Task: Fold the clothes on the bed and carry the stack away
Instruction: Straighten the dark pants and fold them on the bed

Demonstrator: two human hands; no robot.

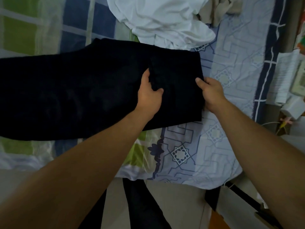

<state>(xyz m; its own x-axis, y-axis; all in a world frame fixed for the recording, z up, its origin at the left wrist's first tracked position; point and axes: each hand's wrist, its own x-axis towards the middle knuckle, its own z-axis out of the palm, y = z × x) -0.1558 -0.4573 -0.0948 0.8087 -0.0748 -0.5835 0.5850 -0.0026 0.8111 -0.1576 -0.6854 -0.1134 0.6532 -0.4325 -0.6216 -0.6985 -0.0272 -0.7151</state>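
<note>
1. Two hands are on one dark garment [82,90], and I see both reaching out from the near edge of the bed [231,63].
2. My left hand [149,95] sits on top of the cloth toward its right end, fingers and thumb curled into a bunched fold that it grips.
3. My right hand [212,93] holds the garment's right edge, thumb on top and fingers tucked under the hem where I cannot see them.
4. I make the garment out as black or very dark navy, matte, spread mostly flat across the bed from the left side to past the middle; its right end has a straight, squared edge. Any seam or pocket detail is too dark for me to tell.
5. Beyond it, at the far side, a crumpled white garment [165,20] lies in a heap, touching the dark one's far edge, with a beige cloth [219,10] bunched just right of it.
6. I see a pale blue geometric sheet under the right end, and green and blue checked bedding [49,23] to the left.
</note>
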